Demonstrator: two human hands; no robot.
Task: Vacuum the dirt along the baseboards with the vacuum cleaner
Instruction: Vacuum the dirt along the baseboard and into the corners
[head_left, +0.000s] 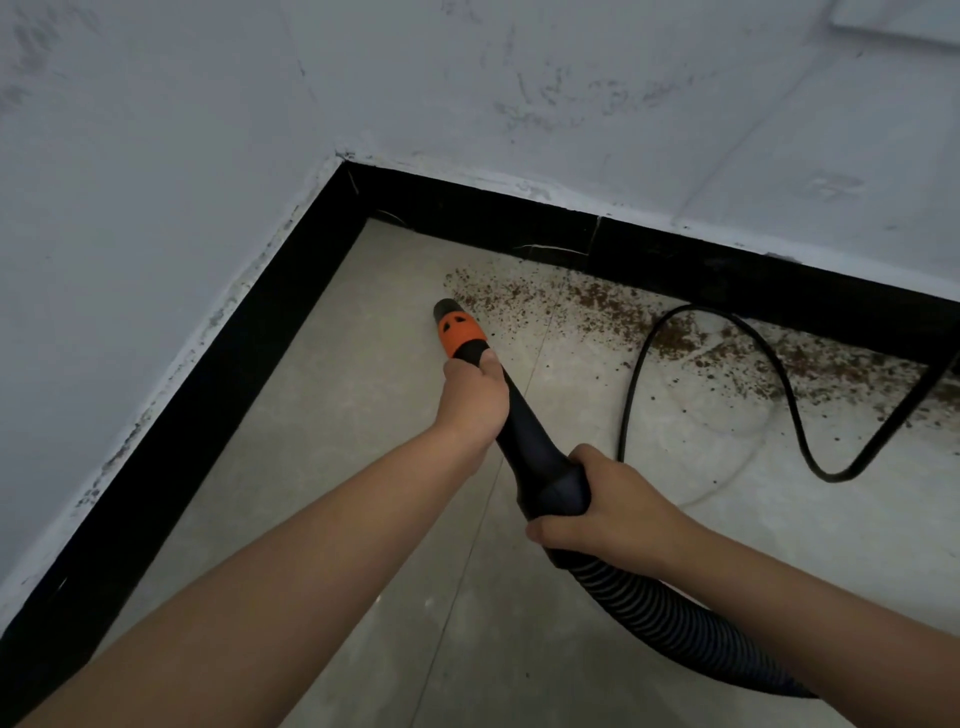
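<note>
A black vacuum nozzle (524, 421) with an orange collar (460, 335) points at the floor near a room corner. Its tip lies at the left end of a band of brown dirt (597, 306) spread along the black baseboard (519, 221) of the far wall. My left hand (475, 400) grips the nozzle just behind the orange collar. My right hand (597, 506) grips the thick rear end, where the ribbed black hose (649, 603) joins. The hose runs off to the lower right under my right forearm.
A black power cord (789, 395) loops over the dirty grey floor (322, 457) at right. A second black baseboard (218, 395) runs along the left wall to the corner. The walls (467, 78) are pale and scuffed.
</note>
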